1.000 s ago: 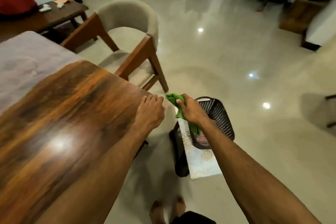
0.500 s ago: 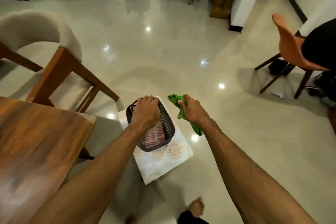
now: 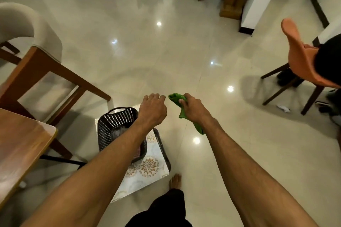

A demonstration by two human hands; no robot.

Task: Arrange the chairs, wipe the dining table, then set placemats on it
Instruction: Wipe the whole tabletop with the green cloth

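My right hand point(image 3: 193, 109) grips a green cloth point(image 3: 176, 97), which hangs down past my wrist. My left hand point(image 3: 152, 110) hovers with fingers loosely curled and holds nothing, just above the right rim of a black perforated basket point(image 3: 114, 125). The basket sits on a low stool with a floral patterned top point(image 3: 147, 169) and holds folded fabric, partly hidden by my forearm. The wooden dining table point(image 3: 20, 147) shows only its corner at the lower left. A beige upholstered chair with a wooden frame point(image 3: 33, 57) stands behind that corner.
An orange chair point(image 3: 302, 64) stands at the right with a person in black on it. A white pillar point(image 3: 258, 0) and a wooden box point(image 3: 232, 2) are at the back right. Other people's legs show at the far end. My bare foot point(image 3: 175, 181) is beside the stool.
My view has swung right, away from the table. My left hand left the table edge, passed over the basket, and now sits at its right rim. The cloth stays in my right hand.
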